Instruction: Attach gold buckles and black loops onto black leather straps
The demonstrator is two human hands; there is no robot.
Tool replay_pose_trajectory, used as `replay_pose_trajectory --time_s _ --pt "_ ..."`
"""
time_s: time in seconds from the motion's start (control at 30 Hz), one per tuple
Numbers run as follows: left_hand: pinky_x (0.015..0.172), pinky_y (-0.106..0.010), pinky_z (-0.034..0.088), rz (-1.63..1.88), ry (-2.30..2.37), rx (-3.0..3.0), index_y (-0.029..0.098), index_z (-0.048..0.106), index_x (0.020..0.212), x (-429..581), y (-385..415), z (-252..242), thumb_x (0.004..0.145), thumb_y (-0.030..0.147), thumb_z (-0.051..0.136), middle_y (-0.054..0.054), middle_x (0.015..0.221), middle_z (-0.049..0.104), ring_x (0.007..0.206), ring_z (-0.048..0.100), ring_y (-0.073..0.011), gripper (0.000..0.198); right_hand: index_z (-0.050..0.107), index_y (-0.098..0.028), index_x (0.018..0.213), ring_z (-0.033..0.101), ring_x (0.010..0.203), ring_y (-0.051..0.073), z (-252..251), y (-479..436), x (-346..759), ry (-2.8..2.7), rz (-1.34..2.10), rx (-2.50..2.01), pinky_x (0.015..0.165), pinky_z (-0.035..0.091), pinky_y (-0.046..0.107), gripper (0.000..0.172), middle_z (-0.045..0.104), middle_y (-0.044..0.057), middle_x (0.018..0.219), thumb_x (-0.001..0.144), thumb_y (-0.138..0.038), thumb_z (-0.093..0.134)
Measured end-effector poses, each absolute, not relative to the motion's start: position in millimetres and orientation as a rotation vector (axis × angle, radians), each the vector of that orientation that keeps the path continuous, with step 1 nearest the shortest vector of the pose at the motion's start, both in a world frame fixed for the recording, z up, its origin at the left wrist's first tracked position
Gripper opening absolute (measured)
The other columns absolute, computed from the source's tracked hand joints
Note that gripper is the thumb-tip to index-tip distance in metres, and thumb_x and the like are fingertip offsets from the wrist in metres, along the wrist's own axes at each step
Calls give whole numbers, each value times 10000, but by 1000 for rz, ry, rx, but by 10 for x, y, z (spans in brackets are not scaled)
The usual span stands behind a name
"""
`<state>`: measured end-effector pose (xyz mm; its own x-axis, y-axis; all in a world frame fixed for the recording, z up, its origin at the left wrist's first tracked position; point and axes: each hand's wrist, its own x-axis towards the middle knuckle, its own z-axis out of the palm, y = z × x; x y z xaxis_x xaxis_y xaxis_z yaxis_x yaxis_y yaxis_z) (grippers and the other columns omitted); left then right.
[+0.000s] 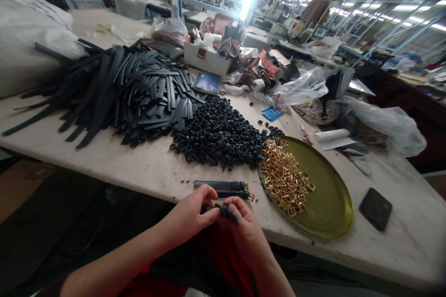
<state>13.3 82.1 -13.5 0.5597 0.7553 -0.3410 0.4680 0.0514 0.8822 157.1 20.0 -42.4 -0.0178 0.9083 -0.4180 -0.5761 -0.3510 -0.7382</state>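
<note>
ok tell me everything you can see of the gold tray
The tray is shallow and rounded, with a thin raised rim and a shiny yellow-gold, metal-looking surface. A faint pattern near its front is too unclear to make out. It lies flat on the table, to the right of the right hand. Gold buckles heap over its left part; black loops reach its far-left rim.

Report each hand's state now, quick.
Left hand: closed, pinching a dark strap.
Right hand: closed, gripping what looks like the same dark strap.
</note>
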Motion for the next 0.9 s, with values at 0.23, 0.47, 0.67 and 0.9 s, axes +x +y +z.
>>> replay_pose_trajectory --time_s 0.23,0.47,0.67,0.9 --pt "555 -241 345 170 1191 1823 177 541 787 75 716 -68 739 400 550 0 719 598 668 530 -167 229 513 -167 740 473 538 75 -420 50 1459 -336 1882 -971 531 359 183 280 549 -29 611 632 -314 725" --pt "640 -231 403 331 921 1481 156 589 854 -7 548 -132 757 331 537 0 802 629 741 550 -156 206 442 -190 712 430 540 81 -415 -52 1451 -510 1526 -1119 540 354 202 286 451 -60 600 686 -384 650" --pt "632 -230 422 332 839 1351 148 601 945 22 507 -103 734 273 557 -5 814 628 706 549 -143 249 441 -214 917 441 575 96 -419 -110 1541 -937 1068 -1475 542 365 212 248 469 -50 674 761 -369 556" --pt "670 -247 449 247 884 1424 154 621 923 97 500 -175 685 216 579 -11 811 648 746 586 -169 250 468 -194 801 446 539 100 -486 -192 1525 -1250 1035 -1585 515 355 215 216 472 -40 608 845 -395 400"
